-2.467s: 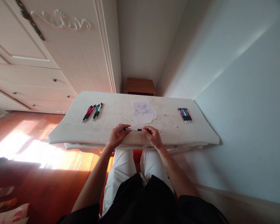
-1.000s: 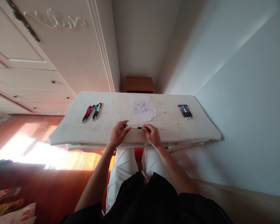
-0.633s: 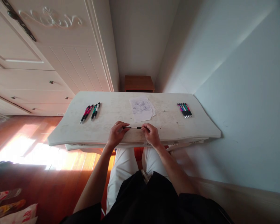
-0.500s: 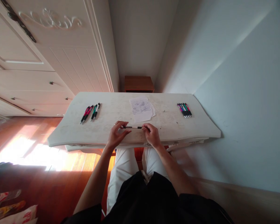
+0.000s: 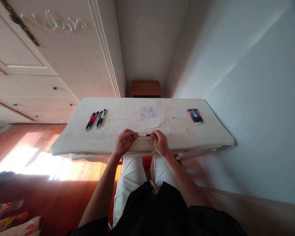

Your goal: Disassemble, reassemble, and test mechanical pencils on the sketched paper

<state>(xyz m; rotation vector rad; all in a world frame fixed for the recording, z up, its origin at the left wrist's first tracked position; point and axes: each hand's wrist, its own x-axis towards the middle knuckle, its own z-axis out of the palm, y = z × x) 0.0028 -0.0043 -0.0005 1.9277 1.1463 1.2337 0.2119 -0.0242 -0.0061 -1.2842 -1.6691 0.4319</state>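
A white and black pen [image 5: 144, 135] lies level between my two hands, just over the near edge of the white table [image 5: 108, 141]. My left hand [image 5: 125, 141] pinches its left end between thumb and fingers. At the other end, my right hand [image 5: 159, 142] grips the black part with its fingertips. Beyond my hands rest sheets of paper [image 5: 150, 122] covered in blue scribbles. Several pens [image 5: 90, 121] in pink, green and white with black grips lie at the left. A tidy row of several coloured pens [image 5: 195, 116] sits at the right.
A white cabinet [image 5: 88, 72] with drawers stands beyond the table on the left. A grey wall [image 5: 260, 114] closes off the right side. Behind the table is a small brown wooden box-like piece [image 5: 147, 88]. Bags [image 5: 27, 226] lie on the floor at lower left.
My left thumb and fingers have closed together on the pen's left end, where they were apart before. My right hand keeps its hold.
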